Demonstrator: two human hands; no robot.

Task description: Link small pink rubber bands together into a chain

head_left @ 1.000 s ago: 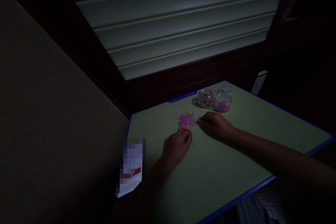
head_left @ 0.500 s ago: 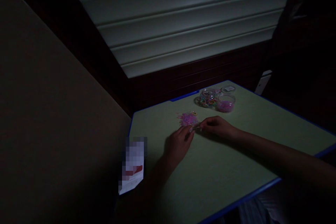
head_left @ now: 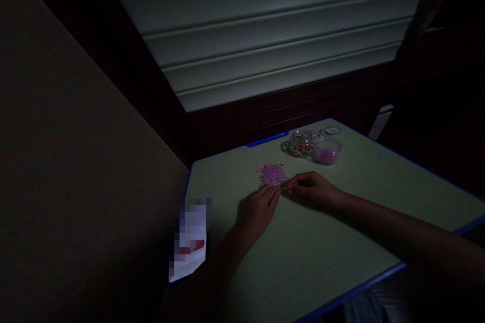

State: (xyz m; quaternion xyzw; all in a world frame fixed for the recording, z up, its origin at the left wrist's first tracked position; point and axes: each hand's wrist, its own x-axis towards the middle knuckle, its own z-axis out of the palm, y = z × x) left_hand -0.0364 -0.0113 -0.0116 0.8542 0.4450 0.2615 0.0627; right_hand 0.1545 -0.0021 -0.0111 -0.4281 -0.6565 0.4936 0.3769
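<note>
Just in front of a loose pile of small pink and purple bands, my left hand is pinched on a thin pale band. The same band stretches across a short gap to my right hand, whose thumb and finger are pinched on its other end. Both hands are close together over the pale green table. The band's exact form is too small and dark to tell.
Behind my right hand stand a clear tub of pink bands and a clear container with multicoloured rings. A clear lid lies at the back. A lit phone-like screen is at the left edge.
The fingertips of my left hand have turned slightly over the band and now hide more of it. My right hand is almost where it was. The view has shifted slightly.
</note>
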